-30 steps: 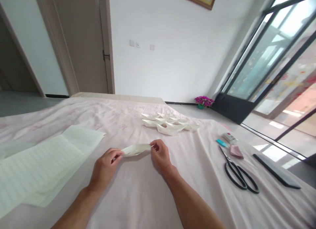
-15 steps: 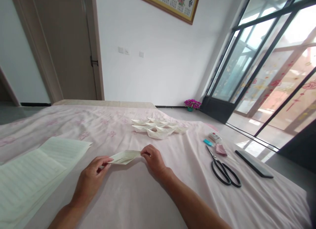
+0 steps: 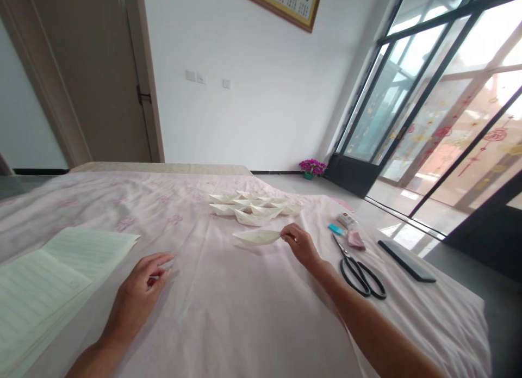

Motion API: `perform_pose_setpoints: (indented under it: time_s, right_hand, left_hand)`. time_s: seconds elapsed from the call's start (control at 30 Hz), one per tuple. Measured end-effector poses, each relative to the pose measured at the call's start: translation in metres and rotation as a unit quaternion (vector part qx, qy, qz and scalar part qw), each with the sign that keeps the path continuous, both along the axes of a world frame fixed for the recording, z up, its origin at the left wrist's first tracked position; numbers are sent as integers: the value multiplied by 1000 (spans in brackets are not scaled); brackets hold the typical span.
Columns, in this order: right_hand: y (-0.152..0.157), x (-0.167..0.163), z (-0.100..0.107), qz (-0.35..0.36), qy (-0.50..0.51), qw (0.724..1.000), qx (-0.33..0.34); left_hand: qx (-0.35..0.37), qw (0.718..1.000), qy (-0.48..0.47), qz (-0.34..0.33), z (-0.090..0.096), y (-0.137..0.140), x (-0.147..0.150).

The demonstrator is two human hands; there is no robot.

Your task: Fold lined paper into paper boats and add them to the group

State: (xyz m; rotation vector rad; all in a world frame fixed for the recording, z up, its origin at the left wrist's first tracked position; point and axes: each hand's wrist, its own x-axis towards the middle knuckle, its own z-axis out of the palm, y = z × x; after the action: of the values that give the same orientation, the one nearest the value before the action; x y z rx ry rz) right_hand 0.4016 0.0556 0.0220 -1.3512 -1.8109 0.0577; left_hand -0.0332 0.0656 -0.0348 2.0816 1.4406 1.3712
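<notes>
My right hand (image 3: 300, 245) pinches one pointed end of a folded paper boat (image 3: 258, 236), pale cream and long. The boat is held just in front of a cluster of several similar paper boats (image 3: 256, 216) standing close together on the pink cloth. Over the cloth at the left, my left hand (image 3: 142, 283) is empty, its thumb and fingers apart. Lined paper sheets (image 3: 44, 280) lie beyond it to the left.
Black-handled scissors (image 3: 361, 272) lie right of my right arm. Around them are a blue eraser (image 3: 335, 229), a small white box (image 3: 347, 220), a pink piece (image 3: 356, 240) and a dark flat case (image 3: 406, 261). The floral cloth (image 3: 220, 313) has wrinkles.
My left hand has let go of the paper boat and opened. My right hand has carried the boat right and forward, closer to the cluster. The camera view has shifted slightly.
</notes>
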Motion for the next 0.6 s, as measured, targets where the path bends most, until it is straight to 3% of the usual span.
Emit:
perform_pose_setpoints:
  time_s: [0.4, 0.6]
  right_hand:
    - [-7, 97, -15, -110, -6, 994, 6]
    - [1, 128, -22, -159, 2, 987, 7]
  left_hand:
    - [-38, 997, 65, -31, -5, 4, -1]
    - [-39, 994, 96, -39, -11, 8, -3]
